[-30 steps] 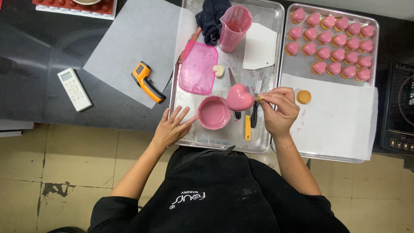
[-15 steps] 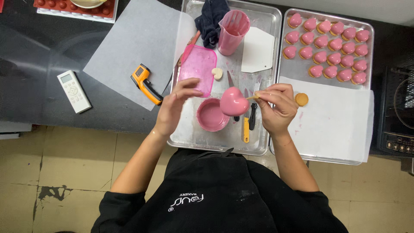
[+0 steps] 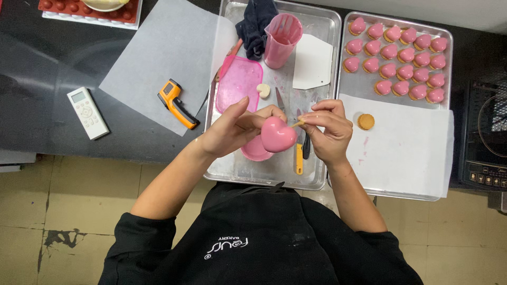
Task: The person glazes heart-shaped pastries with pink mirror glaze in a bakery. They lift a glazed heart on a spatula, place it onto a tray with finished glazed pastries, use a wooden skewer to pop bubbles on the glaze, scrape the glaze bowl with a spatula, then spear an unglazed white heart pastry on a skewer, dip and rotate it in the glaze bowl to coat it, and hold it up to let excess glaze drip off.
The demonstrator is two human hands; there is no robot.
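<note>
Both hands have drawn together since the earlier frames — the left hand [image 3: 228,129], which lay flat on the tray a second ago, has lifted and now cups the glossy pink heart-shaped cake [image 3: 278,134] from its left side, fingers curled against it. That cake sits on the tip of a thin wooden skewer [image 3: 297,124], which the right hand [image 3: 328,129] pinches between thumb and fingertips, the other fingers folded in. Cake and hands hover above the near half of the dented silver metal tray [image 3: 317,182], over a small round pink bowl [image 3: 254,151] that shows only partly beneath them.

Just beside the right hand lies a yellow-handled tool [image 3: 299,158]. Farther back on the same tray stand a flat pink rectangular lid [image 3: 238,84], a small cream heart-shaped piece [image 3: 263,91], a pink-coated measuring jug [image 3: 282,40], a white plastic scraper [image 3: 312,62] and a dark crumpled cloth [image 3: 255,22].

To the right — on a second tray [image 3: 447,31] — rows of small pink glazed hearts [image 3: 396,55] fill the far end, with one round golden biscuit [image 3: 365,122] alone on white paper [image 3: 406,153]. An orange and black infrared thermometer [image 3: 176,103] rests on the left parchment sheet [image 3: 158,58], near a white remote control [image 3: 87,112].
</note>
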